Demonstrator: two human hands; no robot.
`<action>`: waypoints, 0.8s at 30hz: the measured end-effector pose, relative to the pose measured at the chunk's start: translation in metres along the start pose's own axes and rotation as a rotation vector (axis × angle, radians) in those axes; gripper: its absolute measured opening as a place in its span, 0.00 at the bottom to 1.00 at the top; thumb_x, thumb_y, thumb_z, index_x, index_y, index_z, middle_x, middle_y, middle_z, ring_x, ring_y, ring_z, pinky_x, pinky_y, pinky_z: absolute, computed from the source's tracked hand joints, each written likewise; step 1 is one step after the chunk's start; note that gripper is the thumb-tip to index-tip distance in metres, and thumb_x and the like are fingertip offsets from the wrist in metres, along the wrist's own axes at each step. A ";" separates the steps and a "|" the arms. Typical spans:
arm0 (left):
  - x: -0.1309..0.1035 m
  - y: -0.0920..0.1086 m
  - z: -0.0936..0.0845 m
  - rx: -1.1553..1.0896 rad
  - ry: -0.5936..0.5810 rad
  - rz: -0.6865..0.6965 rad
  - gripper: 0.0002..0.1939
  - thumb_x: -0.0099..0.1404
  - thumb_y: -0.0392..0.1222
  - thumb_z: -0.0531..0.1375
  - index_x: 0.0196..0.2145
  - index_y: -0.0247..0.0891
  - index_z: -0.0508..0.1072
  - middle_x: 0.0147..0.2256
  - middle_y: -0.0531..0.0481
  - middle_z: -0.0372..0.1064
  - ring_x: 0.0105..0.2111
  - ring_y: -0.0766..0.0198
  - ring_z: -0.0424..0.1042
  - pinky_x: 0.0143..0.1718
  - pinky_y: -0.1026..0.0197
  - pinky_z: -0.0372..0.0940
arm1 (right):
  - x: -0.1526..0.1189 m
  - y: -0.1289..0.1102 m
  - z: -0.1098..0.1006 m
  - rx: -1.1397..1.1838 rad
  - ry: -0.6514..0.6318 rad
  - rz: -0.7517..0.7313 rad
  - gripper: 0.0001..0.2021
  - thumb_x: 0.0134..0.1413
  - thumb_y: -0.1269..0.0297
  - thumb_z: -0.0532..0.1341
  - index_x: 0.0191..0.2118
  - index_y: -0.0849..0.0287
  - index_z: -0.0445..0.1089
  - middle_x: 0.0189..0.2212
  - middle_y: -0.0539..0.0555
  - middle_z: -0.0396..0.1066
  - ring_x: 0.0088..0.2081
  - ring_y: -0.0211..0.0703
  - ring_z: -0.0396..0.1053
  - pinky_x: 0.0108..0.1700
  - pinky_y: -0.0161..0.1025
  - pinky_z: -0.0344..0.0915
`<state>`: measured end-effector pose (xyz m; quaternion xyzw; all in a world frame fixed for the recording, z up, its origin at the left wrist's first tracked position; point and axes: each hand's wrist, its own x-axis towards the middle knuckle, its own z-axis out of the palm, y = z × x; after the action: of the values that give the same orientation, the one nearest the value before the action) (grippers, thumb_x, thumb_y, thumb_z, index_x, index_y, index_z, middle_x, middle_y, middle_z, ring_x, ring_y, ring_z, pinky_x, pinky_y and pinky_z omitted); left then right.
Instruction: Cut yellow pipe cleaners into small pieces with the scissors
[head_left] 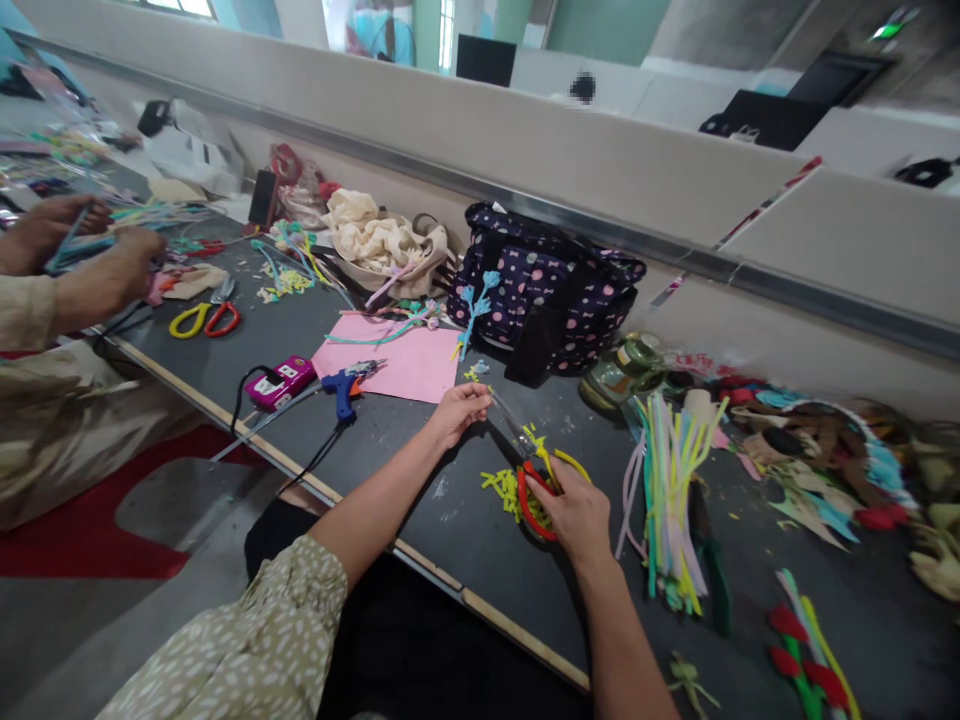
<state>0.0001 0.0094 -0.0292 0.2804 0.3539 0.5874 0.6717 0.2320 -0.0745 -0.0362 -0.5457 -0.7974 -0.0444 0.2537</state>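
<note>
My right hand [576, 508] is closed around the red and yellow handles of a pair of scissors [537, 488], with the blades pointing up and left. Near the blade tips, my left hand [459, 412] is pinched; what it holds, if anything, is too small to make out. Cut yellow-green pieces [504, 490] lie in a small pile under and beside the scissors. Beyond my left hand, a light blue flower-like stem [478, 306] leans against a dark patterned bag [551, 290]. To the right of my right hand lies a bundle of pastel stems [673, 500].
A blue glue gun [345, 392], a magenta power strip [281, 384] and pink paper [412, 358] lie left of my hands. Another person's hands [112, 260] work at the far left near other scissors [206, 318]. A glass jar [622, 372] and fabric scraps [810, 450] are rightward.
</note>
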 end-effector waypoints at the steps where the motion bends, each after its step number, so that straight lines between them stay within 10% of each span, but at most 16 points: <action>1: 0.000 0.000 0.000 0.000 0.001 -0.001 0.18 0.41 0.39 0.72 0.29 0.33 0.71 0.21 0.55 0.67 0.18 0.74 0.64 0.23 0.68 0.60 | 0.000 0.000 0.000 0.005 -0.001 -0.001 0.24 0.58 0.45 0.53 0.46 0.61 0.72 0.37 0.57 0.76 0.37 0.42 0.73 0.37 0.35 0.65; 24: 0.004 -0.001 -0.005 0.038 0.047 -0.021 0.16 0.43 0.38 0.71 0.31 0.33 0.74 0.26 0.50 0.71 0.20 0.74 0.63 0.24 0.68 0.61 | 0.001 -0.001 -0.002 -0.035 -0.044 0.081 0.25 0.58 0.42 0.51 0.44 0.58 0.72 0.29 0.53 0.75 0.30 0.42 0.72 0.31 0.36 0.61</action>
<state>-0.0030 0.0128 -0.0333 0.2755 0.3838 0.5796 0.6639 0.2315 -0.0741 -0.0341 -0.5828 -0.7791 -0.0359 0.2281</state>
